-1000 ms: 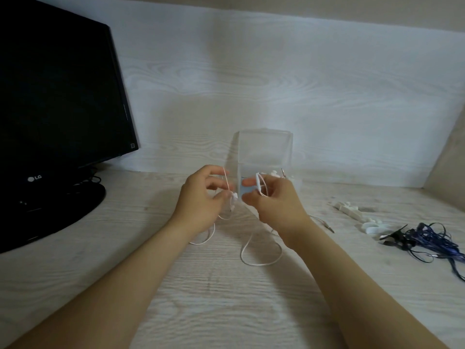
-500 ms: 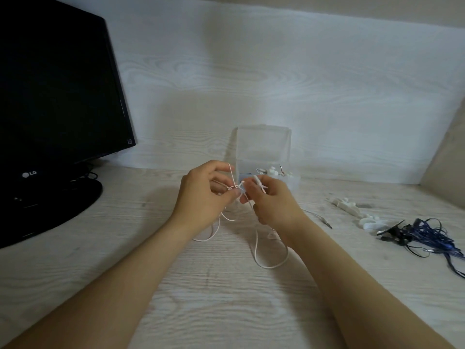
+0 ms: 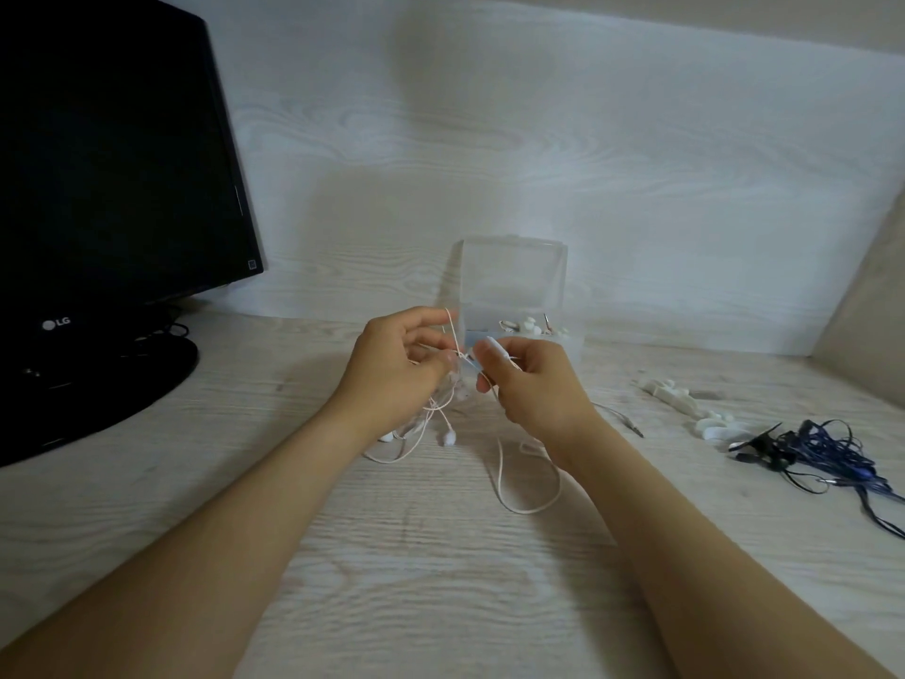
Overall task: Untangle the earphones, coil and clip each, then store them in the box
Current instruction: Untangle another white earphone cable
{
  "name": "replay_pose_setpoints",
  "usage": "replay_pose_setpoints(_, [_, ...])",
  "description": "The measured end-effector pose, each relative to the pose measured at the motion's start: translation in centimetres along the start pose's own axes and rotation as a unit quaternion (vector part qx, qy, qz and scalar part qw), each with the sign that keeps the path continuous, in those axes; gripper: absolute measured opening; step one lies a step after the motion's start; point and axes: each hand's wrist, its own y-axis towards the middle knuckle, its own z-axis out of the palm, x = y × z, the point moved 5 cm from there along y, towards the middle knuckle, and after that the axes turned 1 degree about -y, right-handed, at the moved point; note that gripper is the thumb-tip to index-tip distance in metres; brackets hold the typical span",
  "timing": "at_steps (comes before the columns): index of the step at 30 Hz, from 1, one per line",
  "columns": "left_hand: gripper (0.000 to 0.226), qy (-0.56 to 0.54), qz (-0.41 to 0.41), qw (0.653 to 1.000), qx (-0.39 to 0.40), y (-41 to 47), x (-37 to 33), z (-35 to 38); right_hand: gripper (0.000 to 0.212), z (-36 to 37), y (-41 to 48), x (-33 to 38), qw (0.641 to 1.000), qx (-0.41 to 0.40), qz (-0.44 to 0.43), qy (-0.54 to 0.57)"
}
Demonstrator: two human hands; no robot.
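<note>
On the table point(image 3: 440, 590) in front of the box point(image 3: 572, 343), the white earphones point(image 3: 499, 475) trail a loop. Two earbuds point(image 3: 448, 437) now dangle free under the left hand point(image 3: 392, 370), where none showed a second ago, so the tangle is probably loosening. Left hand and right hand point(image 3: 534, 384) each hold the cord in a pinching grip, the knot between them, just short of the box.

The monitor point(image 3: 112, 188) is cut off by the left and top edges. The dark blue earphones point(image 3: 827, 450) run off the right edge. The tangle of the white earphones point(image 3: 502, 477) between left hand point(image 3: 392, 367) and right hand point(image 3: 536, 387) is blurred and partly covered by fingers. Contents of the far box point(image 3: 514, 281) are too small to identify.
</note>
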Motion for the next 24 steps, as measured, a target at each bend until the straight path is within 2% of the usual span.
replay_pose_setpoints(3, [0.045, 0.022, 0.016, 1.0, -0.004, -0.1, -0.2, 0.2, 0.045, 0.2, -0.1, -0.4, 0.999, 0.005, 0.018, -0.032])
replay_pose_setpoints(7, [0.039, 0.01, 0.028, 1.0, -0.003, 0.0, -0.3, 0.2, 0.032, 0.3, -0.4, -0.2, 0.998, 0.048, 0.046, -0.004])
replay_pose_setpoints(10, [0.038, -0.019, 0.026, 0.999, -0.005, 0.1, -0.3, 0.2, 0.027, 0.8, -0.8, 0.3, 0.996, 0.081, 0.03, -0.018])
replay_pose_setpoints(14, [0.036, -0.056, 0.016, 0.998, 0.009, 0.0, -0.3, 0.6, 0.021, 0.8, -1.0, 0.4, 0.994, 0.086, 0.004, -0.061])
replay_pose_setpoints(18, [0.034, -0.075, 0.001, 0.997, 0.007, 0.0, -0.4, 0.3, 0.043, 0.5, -0.8, 0.5, 0.996, 0.062, -0.007, -0.062])
replay_pose_setpoints(22, [0.035, -0.082, -0.042, 0.996, 0.013, 0.1, -0.2, 0.2, 0.013, -0.1, -0.4, 0.3, 0.998, 0.006, -0.04, -0.042])
replay_pose_setpoints(24, [0.031, -0.073, -0.053, 0.996, 0.017, 0.0, 0.0, 0.3, 0.01, -0.2, -0.4, 0.1, 0.997, 0.005, -0.05, -0.055])
